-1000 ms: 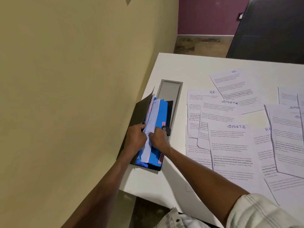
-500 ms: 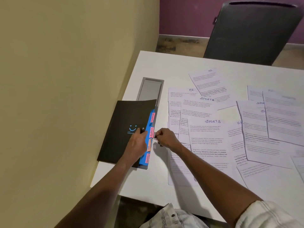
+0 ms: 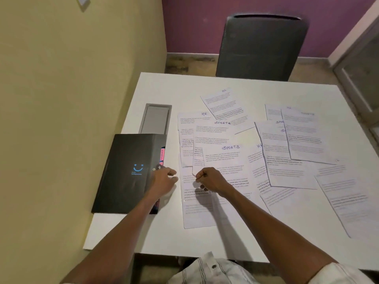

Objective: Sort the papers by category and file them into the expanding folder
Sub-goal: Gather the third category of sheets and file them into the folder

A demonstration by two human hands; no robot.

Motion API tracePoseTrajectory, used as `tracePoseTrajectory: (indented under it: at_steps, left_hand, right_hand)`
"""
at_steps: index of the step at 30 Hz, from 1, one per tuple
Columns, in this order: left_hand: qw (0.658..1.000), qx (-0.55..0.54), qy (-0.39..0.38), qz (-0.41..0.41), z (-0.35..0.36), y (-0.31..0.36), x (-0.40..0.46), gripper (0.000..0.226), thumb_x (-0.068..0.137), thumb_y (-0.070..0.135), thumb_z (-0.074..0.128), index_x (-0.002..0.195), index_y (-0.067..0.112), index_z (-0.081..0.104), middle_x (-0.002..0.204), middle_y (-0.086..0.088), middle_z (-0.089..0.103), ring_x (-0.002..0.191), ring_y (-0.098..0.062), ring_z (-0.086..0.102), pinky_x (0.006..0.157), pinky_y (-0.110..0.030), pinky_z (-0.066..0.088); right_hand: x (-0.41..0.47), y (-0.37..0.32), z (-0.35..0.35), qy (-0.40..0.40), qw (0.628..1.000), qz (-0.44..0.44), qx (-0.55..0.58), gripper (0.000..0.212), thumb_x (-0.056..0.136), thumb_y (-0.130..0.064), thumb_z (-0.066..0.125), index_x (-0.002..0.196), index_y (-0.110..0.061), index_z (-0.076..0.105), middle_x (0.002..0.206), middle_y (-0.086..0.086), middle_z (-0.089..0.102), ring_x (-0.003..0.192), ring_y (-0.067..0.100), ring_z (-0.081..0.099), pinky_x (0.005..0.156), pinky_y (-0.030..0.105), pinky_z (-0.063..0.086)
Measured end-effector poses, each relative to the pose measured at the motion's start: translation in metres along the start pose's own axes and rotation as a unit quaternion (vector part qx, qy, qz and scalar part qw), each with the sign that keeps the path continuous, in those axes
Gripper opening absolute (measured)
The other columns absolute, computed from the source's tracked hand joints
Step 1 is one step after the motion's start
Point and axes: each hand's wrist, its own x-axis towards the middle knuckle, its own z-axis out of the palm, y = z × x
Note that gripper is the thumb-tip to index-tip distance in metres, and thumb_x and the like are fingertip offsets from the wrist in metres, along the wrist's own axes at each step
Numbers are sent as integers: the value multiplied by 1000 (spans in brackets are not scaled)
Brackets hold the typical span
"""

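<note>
Two forearms reach in from the near edge of the white table (image 3: 127,236). Above a striped shirt (image 3: 205,269), the left hand (image 3: 164,181) sits at the right edge of the black expanding folder (image 3: 127,173), its fingers loosely curled and pointing right with nothing plainly held; whether they touch the folder I cannot tell. The right hand (image 3: 211,180) hovers just beside it over the nearest sheets, curled into a loose fist, thumb against forefinger; whether anything is pinched there I cannot tell.

That folder lies shut and flat near the table's left side, beside the yellow wall (image 3: 61,119), with a blue smile mark on its cover and pink index tabs (image 3: 162,154) peeking out along its right edge. To its right the papers (image 3: 287,160) spread loosely across the tabletop, overlapping one another, several headed SPORTS (image 3: 230,147) and others HR (image 3: 204,114) in blue handwriting.

Beyond the folder a grey cable tray (image 3: 156,117) is set into the table. Farther still, a dark chair (image 3: 260,46) stands at the far edge, before a purple wall (image 3: 194,23).
</note>
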Motion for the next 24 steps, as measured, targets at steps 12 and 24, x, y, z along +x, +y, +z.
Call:
tracePoseTrajectory:
  at_steps: [12, 24]
  left_hand:
    - [998, -52, 6, -41, 41, 23, -31, 21, 86, 12, 69, 106, 5, 72, 110, -6, 71, 94, -19, 64, 85, -25, 46]
    - [996, -46, 31, -74, 49, 32, -56, 24, 86, 17, 70, 108, 7, 71, 110, -6, 71, 103, -20, 65, 92, -31, 49]
  right_hand:
    - [-9, 57, -60, -9, 1000, 13, -19, 19, 86, -1, 49, 85, -10, 66, 94, 10, 72, 61, 17, 66, 54, 25, 53]
    - [-8, 79, -99, -22, 1000, -2, -21, 20, 87, 3, 48, 85, -6, 66, 92, 12, 71, 61, 19, 66, 57, 28, 54]
